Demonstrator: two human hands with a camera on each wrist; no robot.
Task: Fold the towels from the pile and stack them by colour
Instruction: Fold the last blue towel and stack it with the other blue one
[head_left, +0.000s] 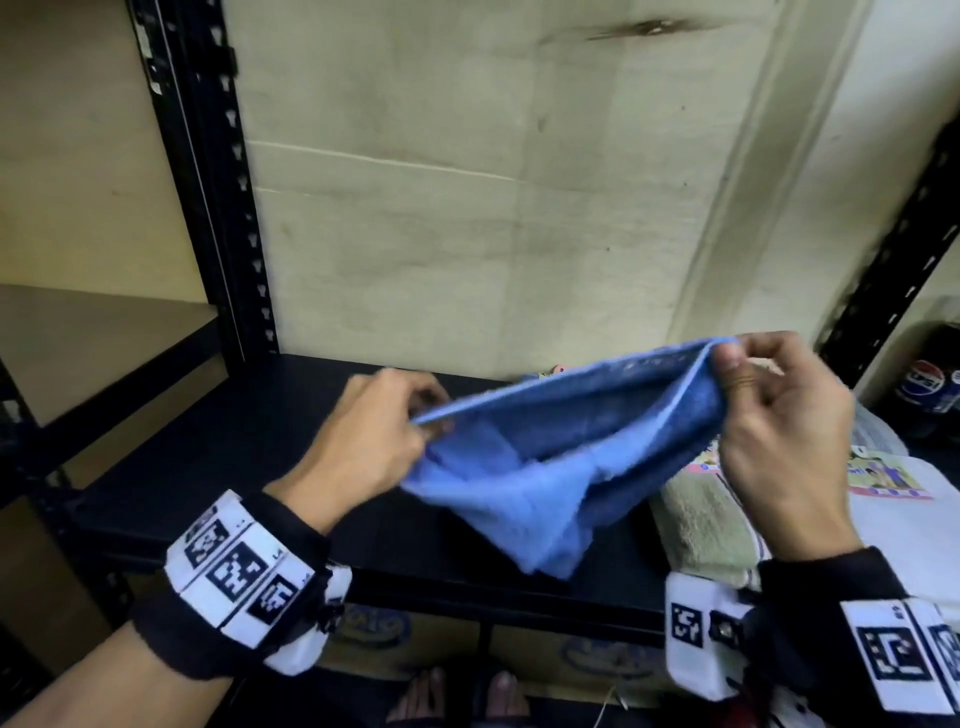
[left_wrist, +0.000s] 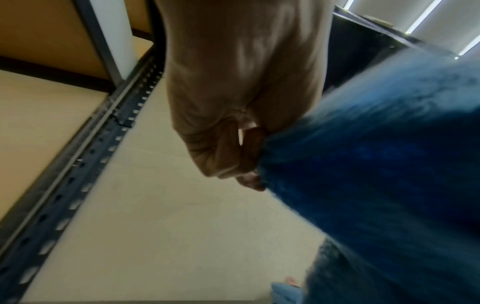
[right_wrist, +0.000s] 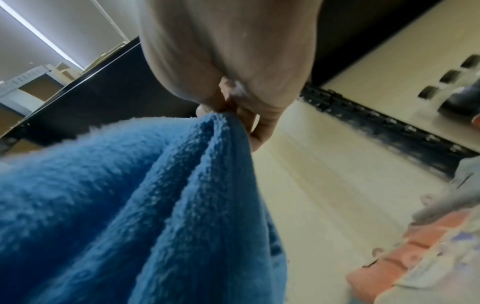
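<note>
We had the black shelf (head_left: 291, 415) of the metal rack under our hands, and above it, clear of the board, hung the blue towel (head_left: 561, 467), doubled and stretched between both hands. Its long axis ran from about eight o'clock up to two o'clock, the top hem taut, the slack belly sagging toward six o'clock and nearly down to the shelf's front edge. Our right hand (head_left: 779, 441) pinched the higher end between thumb and fingers; our left hand (head_left: 374, 431) pinched the lower end, fingers curled round the hem. We judged that the next fold would turn on bringing these two ends together, with the left hand nearer the free stretch of shelf. At four o'clock lay the pile: a beige towel (head_left: 701, 525) and a white printed towel (head_left: 883, 483), both partly cut off. Motion blur smeared the left fingertips, and how many layers each pinch caught we could not tell.
</note>
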